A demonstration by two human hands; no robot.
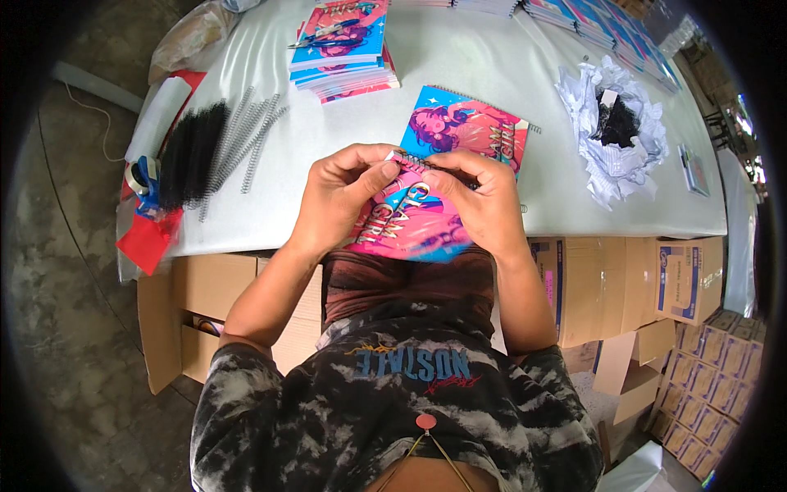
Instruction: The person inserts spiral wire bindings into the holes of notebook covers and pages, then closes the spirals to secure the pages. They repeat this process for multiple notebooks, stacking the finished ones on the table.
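Observation:
Between my two hands hangs a pink and blue notebook (402, 223), tilted at the table's front edge, its bound edge up. A dark wire coil (412, 161) runs along that edge. My left hand (348, 190) is closed on the left corner, thumb in front and fingers behind. Farther right along the same edge, my right hand (482, 193) pinches the coil and cover. Fingertips hide part of the coil. Just beyond lies another spiral notebook (469, 125) of the same design, flat on the table.
Cutting pliers (328, 36) lie on a stack of notebooks (344, 74). Loose wire coils (246, 135) and a dense black bunch of coils (193, 152) sit left, near a blue tape dispenser (144, 184). Crumpled white paper (611, 164) lies right. Cardboard boxes (602, 283) stand below the table.

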